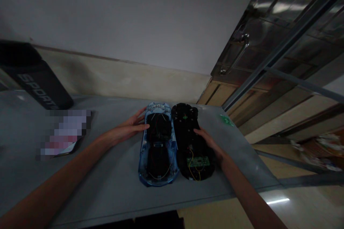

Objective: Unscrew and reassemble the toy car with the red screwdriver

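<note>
Two halves of a toy car lie side by side on a grey table (pixel 113 186). The blue body shell (pixel 158 145) lies upside down on the left, with wires showing inside. The black chassis (pixel 194 143) lies to its right, carrying a green circuit board (pixel 198 161) and yellow wires. My left hand (pixel 130 127) rests open with its fingers against the shell's left edge. My right hand (pixel 208 142) lies flat on the chassis's right side, fingers stretched forward.
A black bottle (pixel 34 75) with white lettering stands at the table's back left. A flat blurred item (pixel 64 132) lies left of my left arm. A small green piece (pixel 226 120) sits at the table's right corner. A metal door (pixel 282 28) is at the right.
</note>
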The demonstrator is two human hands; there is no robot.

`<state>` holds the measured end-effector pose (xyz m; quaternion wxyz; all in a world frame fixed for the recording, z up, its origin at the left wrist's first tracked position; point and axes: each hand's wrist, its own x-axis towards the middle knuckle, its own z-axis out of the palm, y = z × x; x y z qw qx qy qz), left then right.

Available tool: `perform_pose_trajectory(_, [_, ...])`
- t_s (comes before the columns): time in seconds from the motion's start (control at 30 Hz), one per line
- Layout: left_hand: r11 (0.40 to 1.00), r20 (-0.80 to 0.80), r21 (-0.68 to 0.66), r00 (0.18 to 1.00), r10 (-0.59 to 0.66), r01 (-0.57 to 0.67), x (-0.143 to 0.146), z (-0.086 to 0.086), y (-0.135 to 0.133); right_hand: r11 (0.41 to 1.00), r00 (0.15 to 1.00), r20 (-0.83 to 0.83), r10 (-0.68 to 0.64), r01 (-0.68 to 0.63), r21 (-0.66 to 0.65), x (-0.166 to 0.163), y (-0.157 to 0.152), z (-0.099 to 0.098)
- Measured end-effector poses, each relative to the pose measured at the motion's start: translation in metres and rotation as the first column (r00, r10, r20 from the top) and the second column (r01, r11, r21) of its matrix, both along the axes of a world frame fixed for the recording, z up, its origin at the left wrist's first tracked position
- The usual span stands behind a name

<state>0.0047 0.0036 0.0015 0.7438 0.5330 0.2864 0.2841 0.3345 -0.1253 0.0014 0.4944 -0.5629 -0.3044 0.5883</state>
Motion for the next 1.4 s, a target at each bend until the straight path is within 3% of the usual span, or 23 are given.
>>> perform_pose_trajectory(1.0, [1.0,-0.011,0.003,1.0,0.006,-0.006,-0.0002,0.0034,-0.0025,1.0,1.0,0.022,0.011,-0.011,-0.012,-0.0004,-0.0024,0.0021])
perform_pose_trajectory(1.23, [0.999,0.013,0.034,0.999,-0.039,0.039,-0.0019,-0.0034,0.0023,1.0,1.0,0.016,0.022,-0.022,-0.009,-0.0012,-0.0035,0.0051])
perform_pose_trajectory(1.4, [1.0,-0.003,0.005,1.0,-0.004,0.004,-0.0006,0.002,-0.0013,1.0,1.0,0.007,0.019,-0.019,0.004,-0.0004,-0.0028,0.0026])
